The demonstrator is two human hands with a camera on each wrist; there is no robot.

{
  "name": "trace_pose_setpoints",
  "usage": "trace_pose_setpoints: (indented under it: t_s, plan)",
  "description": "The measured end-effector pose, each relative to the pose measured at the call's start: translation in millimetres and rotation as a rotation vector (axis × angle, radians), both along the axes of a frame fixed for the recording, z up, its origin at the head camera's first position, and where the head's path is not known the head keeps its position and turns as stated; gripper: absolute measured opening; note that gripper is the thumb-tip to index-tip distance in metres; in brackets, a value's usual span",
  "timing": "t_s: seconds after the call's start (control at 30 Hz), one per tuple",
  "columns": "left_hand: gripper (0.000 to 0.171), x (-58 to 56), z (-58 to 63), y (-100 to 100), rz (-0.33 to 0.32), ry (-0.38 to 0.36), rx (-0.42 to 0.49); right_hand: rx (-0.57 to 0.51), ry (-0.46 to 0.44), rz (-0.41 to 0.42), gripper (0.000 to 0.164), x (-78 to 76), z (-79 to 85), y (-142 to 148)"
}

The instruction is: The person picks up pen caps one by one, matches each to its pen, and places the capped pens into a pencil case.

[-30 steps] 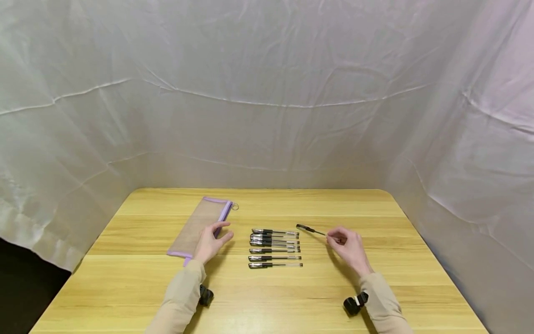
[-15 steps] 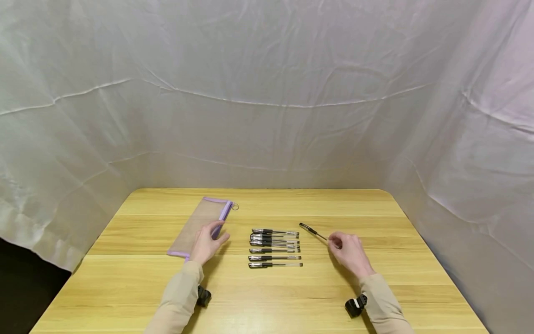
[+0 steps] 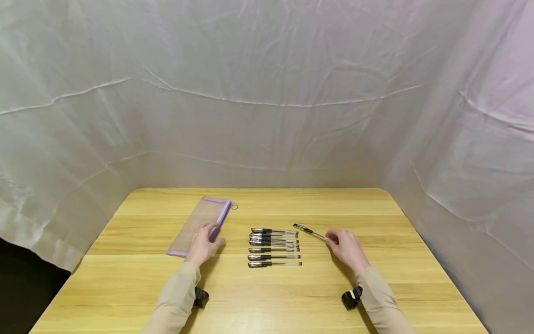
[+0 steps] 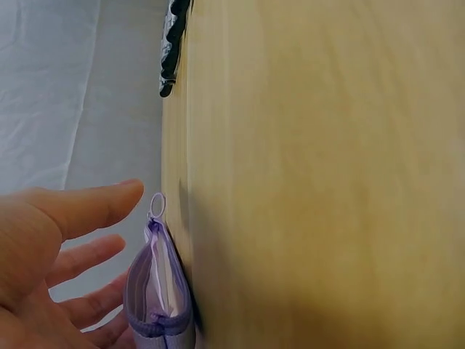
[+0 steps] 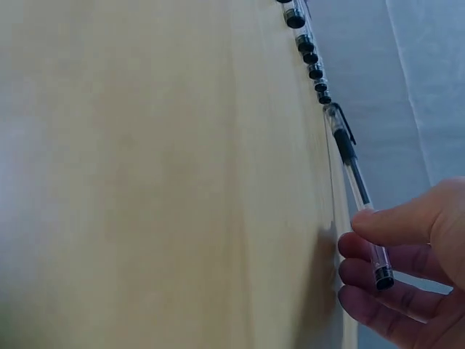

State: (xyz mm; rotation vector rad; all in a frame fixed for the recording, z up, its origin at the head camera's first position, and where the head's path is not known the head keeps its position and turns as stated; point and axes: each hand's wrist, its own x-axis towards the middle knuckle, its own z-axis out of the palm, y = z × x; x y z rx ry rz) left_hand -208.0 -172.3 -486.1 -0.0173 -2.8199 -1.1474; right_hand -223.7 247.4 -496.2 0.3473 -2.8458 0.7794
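In the head view, my right hand (image 3: 347, 247) pinches a black-capped clear gel pen (image 3: 308, 229) near its rear end, with the cap pointing away to the left. The right wrist view shows the gel pen (image 5: 356, 178) between thumb and fingers, its black end plug past them. My left hand (image 3: 203, 245) lies over the near right edge of a purple-trimmed mesh zipper pouch (image 3: 196, 225). In the left wrist view, the pouch (image 4: 160, 291) has its zipper side parted; the fingers reach its outer side while the thumb stands apart from it.
Several more gel pens (image 3: 274, 256) lie side by side in the middle of the wooden table (image 3: 267, 301), caps to the left. A ring (image 3: 234, 206) hangs from the pouch's zipper at its far corner. A pale cloth curtain (image 3: 267, 139) surrounds the table's back and sides.
My left hand has shifted left, closer over the pouch's edge. The right hand, holding the pen, drifts slightly right and then back left. The pens in the row stay put.
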Motion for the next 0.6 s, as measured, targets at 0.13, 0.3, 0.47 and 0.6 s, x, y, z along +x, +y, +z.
trace_pose_setpoints:
  t_s: [0.13, 0.3, 0.47, 0.6]
  plan:
    - [0.055, 0.6, -0.1, -0.6, 0.004, 0.0, 0.0, 0.008, -0.009, 0.018, 0.013, -11.0, -0.9, -5.1]
    - [0.057, -0.3, -2.7, -3.8, 0.043, -0.001, 0.0, 0.019, -0.023, 0.048, 0.021, -24.8, -0.6, -17.4]
    - [0.059, -0.2, -2.9, -6.3, 0.086, 0.004, -0.04, 0.043, -0.02, 0.092, 0.024, -37.0, 0.5, -33.2]
    - [0.059, 0.7, -3.0, -7.1, 0.096, 0.013, -0.079, 0.046, 0.001, 0.143, 0.024, -44.9, 0.5, -46.6]
